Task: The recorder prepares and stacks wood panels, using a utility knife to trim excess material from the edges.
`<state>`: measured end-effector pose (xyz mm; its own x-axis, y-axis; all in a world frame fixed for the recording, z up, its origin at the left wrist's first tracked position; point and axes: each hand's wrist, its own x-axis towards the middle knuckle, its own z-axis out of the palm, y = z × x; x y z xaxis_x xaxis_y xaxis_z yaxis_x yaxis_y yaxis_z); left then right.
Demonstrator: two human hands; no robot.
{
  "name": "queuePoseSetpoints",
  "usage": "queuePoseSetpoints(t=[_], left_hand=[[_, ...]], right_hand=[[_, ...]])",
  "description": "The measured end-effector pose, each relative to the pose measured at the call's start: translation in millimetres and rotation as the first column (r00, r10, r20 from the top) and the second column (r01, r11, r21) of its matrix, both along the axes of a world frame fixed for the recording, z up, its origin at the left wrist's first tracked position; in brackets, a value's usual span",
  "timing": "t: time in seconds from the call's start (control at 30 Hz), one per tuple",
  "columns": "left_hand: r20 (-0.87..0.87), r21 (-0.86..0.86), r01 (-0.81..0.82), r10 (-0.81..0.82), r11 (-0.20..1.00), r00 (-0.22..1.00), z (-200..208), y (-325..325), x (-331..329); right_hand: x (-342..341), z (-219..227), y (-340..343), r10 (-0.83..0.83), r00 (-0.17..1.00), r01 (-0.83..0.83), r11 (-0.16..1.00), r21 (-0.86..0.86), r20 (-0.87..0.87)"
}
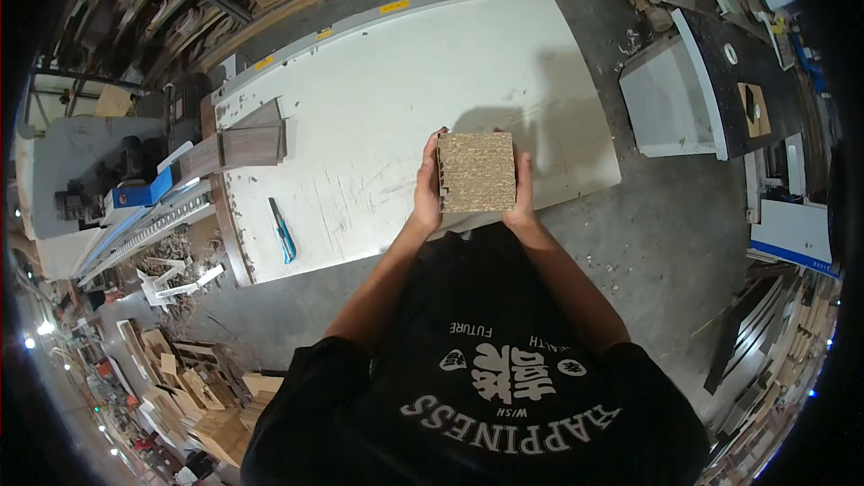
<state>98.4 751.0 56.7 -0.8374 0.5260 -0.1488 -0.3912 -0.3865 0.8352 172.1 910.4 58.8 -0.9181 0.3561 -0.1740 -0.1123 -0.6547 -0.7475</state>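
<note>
Between my two palms is a stack of particleboard pieces (477, 173), its speckled tan cut edges facing up and forming a nearly square block. My left hand (428, 182) presses on the block's left side, fingers pointing away from me. On the opposite side, my right hand (523, 187) grips it the same way. The block is above the near edge of a white worktable (378, 126) and casts a shadow on it. A blue utility knife (283, 232) lies on the table to the left, well apart from my hands.
Brown wood-grain strips (252, 145) lie at the table's left end. A long grey level (393, 7) runs along the far edge. Right of the table stands a white and black cabinet (675, 94) on the concrete floor (621, 261). Wood scraps (202, 387) pile up at the lower left.
</note>
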Motion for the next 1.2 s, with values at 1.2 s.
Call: queuePoseSetpoints(t=[1.2], left_hand=[[-0.204, -0.69, -0.102, -0.057, 0.716, 0.977, 73, -70, -38]], right_hand=[[-24, 138, -10, 0.146, 0.94, -0.227, -0.411, 0.883, 0.309]])
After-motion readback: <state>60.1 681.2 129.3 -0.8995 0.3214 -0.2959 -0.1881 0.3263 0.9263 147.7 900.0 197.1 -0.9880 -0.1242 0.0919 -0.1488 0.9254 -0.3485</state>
